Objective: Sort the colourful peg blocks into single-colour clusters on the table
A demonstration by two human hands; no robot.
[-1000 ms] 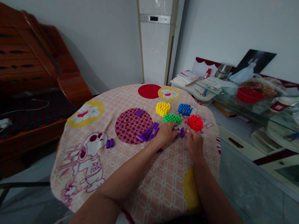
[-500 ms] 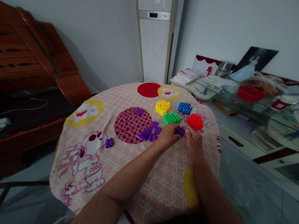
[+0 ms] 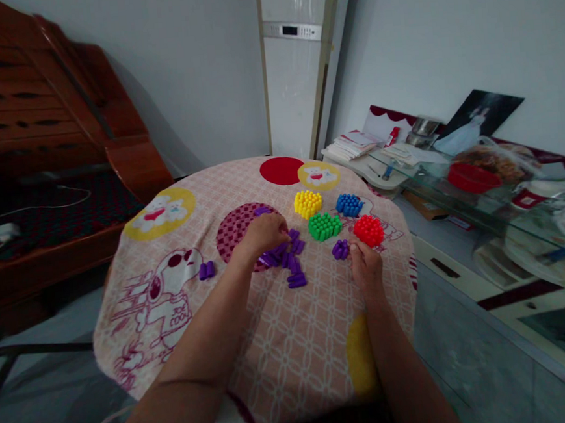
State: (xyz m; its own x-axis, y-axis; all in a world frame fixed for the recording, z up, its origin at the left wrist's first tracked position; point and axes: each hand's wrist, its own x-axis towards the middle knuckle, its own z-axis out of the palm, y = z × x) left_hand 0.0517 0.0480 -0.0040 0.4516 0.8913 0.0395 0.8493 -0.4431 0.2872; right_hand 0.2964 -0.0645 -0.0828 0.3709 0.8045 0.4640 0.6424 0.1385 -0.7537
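Hovering low over the loose purple pieces (image 3: pixel 294 264), the person's left hand (image 3: pixel 264 232) is curling its fingers downward, though I cannot tell whether they are gripping one. Across on the right, the right hand (image 3: pixel 366 267) is bringing its fingertips close beside a small purple cluster (image 3: pixel 340 249); whether it is pinching or merely steadying a piece, I cannot make out. That cluster is standing on the cloth-covered worktop (image 3: pixel 283 342), between the green cluster (image 3: pixel 324 226) and the right hand, with the red cluster (image 3: pixel 369 231) just to its far right. A careless nudge from the right fingers could be tipping the purple cluster or knocking into the red one, and a ruck in the soft cloth could be unsettling the yellow cluster (image 3: pixel 308 204) and blue cluster (image 3: pixel 349 205) farther off. None of these pieces is sitting in a container. Off to the right, a red bowl (image 3: pixel 473 178) is resting on a glass shelf, with brown lumps under clear plastic beside it; metal containers (image 3: pixel 423 132) are standing farther back, their contents hidden.
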